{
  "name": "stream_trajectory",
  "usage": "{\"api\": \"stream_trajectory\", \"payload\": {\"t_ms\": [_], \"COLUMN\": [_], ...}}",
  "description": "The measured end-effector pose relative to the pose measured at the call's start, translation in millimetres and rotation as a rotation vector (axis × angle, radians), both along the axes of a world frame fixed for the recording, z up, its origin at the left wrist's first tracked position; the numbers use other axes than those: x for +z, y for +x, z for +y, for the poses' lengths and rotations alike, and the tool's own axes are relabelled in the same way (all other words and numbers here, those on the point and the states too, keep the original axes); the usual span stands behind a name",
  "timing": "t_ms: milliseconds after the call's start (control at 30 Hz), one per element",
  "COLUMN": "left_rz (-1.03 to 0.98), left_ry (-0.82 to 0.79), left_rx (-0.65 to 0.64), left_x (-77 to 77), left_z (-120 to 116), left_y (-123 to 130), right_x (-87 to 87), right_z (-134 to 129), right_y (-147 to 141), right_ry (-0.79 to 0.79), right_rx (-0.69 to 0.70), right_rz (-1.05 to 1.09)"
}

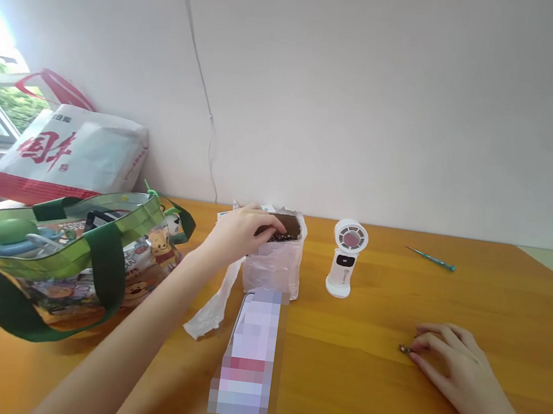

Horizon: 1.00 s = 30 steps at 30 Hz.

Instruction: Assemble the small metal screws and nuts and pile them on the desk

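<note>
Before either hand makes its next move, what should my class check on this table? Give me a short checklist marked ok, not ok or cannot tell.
1. Left hand at the opening of the white bag: ok.
2. Left hand's grip on the contents: cannot tell.
3. Right hand free: not ok, it pinches a small dark piece.
4. Fan upright: ok.
5. Teal tool clear of both hands: ok.
6. Phone apart from the bag: cannot tell.
</note>
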<state>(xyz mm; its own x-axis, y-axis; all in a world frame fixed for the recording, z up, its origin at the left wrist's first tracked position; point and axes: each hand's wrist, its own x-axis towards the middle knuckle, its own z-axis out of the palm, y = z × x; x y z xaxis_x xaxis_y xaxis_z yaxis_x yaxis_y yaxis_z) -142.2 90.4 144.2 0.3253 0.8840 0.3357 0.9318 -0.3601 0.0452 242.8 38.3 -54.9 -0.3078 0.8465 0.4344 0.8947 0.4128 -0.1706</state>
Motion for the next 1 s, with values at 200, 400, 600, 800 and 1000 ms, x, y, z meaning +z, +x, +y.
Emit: {"api": "stream_trajectory", "payload": {"t_ms": [200, 400, 600, 800, 1000], "left_rz": [0.231, 0.275, 0.284, 0.317, 0.320], "left_ry": [-0.407, -0.504, -0.433, -0.407, -0.330], "left_rx": [-0.083, -0.086, -0.064, -0.064, -0.083], "left_x": [15.4, 15.2, 5.5, 9.4, 7.8], "left_z": [36, 62, 60, 53, 50], "left_y": [7, 16, 19, 14, 16], "right_x": [-2.1, 4.6, 10.2, 25.4, 33.6], "right_z": [2, 2, 2, -10, -10], "right_y": [-3, -2, 4, -8, -10], "right_ry": [0.021, 0.044, -0.034, -0.100, -0.157], "right_rx": [0.043, 0.017, 0.042, 0.080, 0.099], "right_rz": [0.094, 0.146, 0.143, 0.206, 0.183]}}
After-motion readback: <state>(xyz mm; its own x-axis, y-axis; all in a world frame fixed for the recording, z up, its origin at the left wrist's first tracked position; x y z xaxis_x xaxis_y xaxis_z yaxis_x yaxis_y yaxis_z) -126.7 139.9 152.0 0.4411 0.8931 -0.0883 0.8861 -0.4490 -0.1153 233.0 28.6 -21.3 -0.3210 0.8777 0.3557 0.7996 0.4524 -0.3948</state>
